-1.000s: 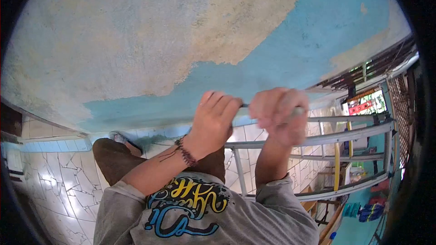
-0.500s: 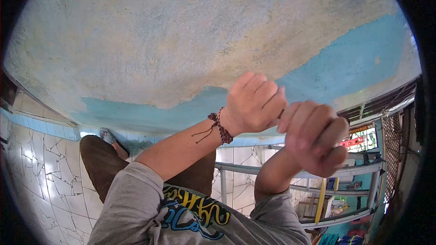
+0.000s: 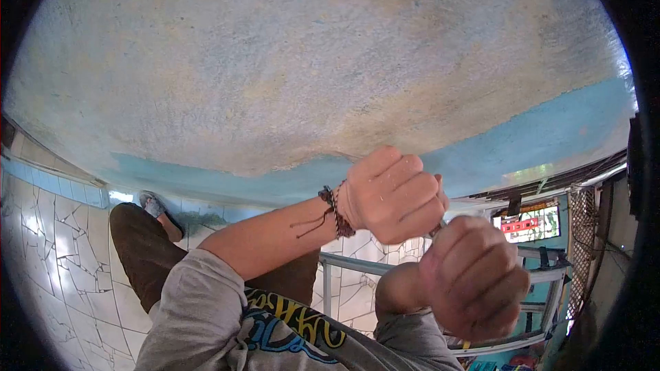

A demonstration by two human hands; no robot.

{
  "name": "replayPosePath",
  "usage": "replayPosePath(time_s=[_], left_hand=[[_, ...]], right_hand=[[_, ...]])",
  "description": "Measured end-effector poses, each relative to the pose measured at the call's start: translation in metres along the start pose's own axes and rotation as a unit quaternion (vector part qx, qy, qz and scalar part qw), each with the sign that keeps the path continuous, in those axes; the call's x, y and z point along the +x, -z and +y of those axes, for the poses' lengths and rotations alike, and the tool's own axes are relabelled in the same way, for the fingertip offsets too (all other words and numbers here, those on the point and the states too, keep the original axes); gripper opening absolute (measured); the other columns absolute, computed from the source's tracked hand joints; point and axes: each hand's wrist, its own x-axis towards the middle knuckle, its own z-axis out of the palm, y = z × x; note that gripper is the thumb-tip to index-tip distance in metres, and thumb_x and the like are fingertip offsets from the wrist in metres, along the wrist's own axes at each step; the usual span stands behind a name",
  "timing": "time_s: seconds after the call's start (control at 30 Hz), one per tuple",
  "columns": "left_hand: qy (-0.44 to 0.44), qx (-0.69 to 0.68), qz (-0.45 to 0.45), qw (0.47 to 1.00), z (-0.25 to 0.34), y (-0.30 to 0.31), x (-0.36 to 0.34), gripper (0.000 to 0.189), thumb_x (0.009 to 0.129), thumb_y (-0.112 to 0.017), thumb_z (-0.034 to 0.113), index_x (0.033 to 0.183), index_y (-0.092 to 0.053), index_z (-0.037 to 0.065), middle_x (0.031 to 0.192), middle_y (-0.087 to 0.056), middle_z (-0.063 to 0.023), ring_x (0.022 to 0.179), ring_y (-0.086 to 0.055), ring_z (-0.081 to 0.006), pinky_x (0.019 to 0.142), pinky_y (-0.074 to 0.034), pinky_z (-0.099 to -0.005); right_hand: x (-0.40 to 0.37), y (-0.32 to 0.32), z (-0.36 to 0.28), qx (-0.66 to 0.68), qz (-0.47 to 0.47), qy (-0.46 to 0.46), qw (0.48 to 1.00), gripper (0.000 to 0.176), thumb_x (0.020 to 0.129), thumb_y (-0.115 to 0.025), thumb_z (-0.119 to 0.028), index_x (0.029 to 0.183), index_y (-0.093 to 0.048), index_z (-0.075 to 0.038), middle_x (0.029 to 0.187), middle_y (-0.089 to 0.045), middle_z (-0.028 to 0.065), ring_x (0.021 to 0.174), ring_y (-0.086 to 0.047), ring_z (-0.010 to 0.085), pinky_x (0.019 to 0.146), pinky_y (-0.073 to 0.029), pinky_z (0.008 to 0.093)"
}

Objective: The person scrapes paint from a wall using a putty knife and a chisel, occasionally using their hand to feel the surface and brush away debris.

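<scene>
In the head view my left hand (image 3: 393, 194), with a braided bracelet (image 3: 337, 213) at the wrist, is closed in a fist in front of the wall (image 3: 309, 62). Close beside it, lower and to the right, my right hand (image 3: 474, 278) is also curled into a fist. A small greyish bit of something shows in the narrow gap between the two fists. The rest of it is hidden by my fingers, so its kind cannot be told. Bare, mottled plaster covers most of the wall, with blue paint (image 3: 536, 120) along its lower part.
A metal ladder-like frame (image 3: 357, 262) stands behind my right arm. Cracked-pattern white tiles (image 3: 82, 268) cover the floor, where my shoe (image 3: 152, 203) rests near the wall's base. A lit screen (image 3: 529, 225) and a lattice panel (image 3: 581, 216) are at the right.
Both fists have moved down in the view, the right one farther. The view has shifted, with more bare plaster in sight and the lit screen showing more fully.
</scene>
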Motion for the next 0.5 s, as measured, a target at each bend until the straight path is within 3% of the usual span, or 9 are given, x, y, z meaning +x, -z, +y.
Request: replayPosePath(time_s=[0.1,0.2,0.3,0.4,0.5], left_hand=[[0.010,0.013,-0.011,1.000,-0.004,0.002,-0.008,0.030,0.064,-0.066,-0.006,0.058,-0.043,0.011,0.057,-0.036,0.0006,0.048,-0.040,-0.0162,0.047,-0.022,-0.0303],[-0.013,0.012,0.004,1.000,-0.001,0.001,0.001,0.030,0.065,-0.066,-0.006,0.058,-0.043,0.011,0.057,-0.036,0.0007,0.048,-0.040,-0.0161,0.047,-0.022,-0.0301],[-0.015,0.028,-0.009,0.999,-0.010,0.000,-0.012,0.029,0.065,-0.065,-0.007,0.058,-0.043,0.011,0.057,-0.035,0.0007,0.048,-0.040,-0.0161,0.047,-0.022,-0.0302],[0.004,0.025,0.002,1.000,-0.004,0.004,-0.010,0.029,0.064,-0.065,-0.007,0.058,-0.043,0.011,0.057,-0.035,0.0004,0.048,-0.040,-0.0167,0.047,-0.022,-0.0304],[-0.029,0.017,0.014,0.999,-0.003,0.004,0.001,0.031,0.064,-0.066,-0.006,0.056,-0.042,0.011,0.057,-0.035,-0.0003,0.048,-0.040,-0.0173,0.046,-0.022,-0.0306]], right_hand=[[-0.006,-0.003,0.005,0.017,0.096,-0.029,0.995,0.042,0.095,-0.056,-0.031,0.061,-0.051,-0.007,0.059,-0.056,0.0064,0.044,-0.049,0.0194,0.043,-0.041,0.0357],[0.000,-0.004,-0.001,0.020,0.031,0.012,0.999,0.040,0.092,-0.056,-0.029,0.060,-0.049,-0.006,0.057,-0.055,0.0080,0.042,-0.047,0.0201,0.041,-0.038,0.0357],[-0.004,-0.016,0.015,-0.034,0.147,0.013,0.988,0.042,0.090,-0.056,-0.029,0.056,-0.046,-0.005,0.052,-0.051,0.0081,0.039,-0.044,0.0204,0.040,-0.035,0.0347],[-0.007,-0.014,0.009,-0.010,0.118,-0.016,0.993,0.046,0.089,-0.055,-0.031,0.053,-0.042,-0.005,0.049,-0.048,0.0082,0.037,-0.042,0.0212,0.039,-0.034,0.0359],[-0.007,-0.015,0.010,0.011,0.096,0.043,0.994,0.043,0.089,-0.055,-0.033,0.059,-0.042,-0.004,0.050,-0.049,0.0092,0.039,-0.043,0.0211,0.041,-0.036,0.0372]])
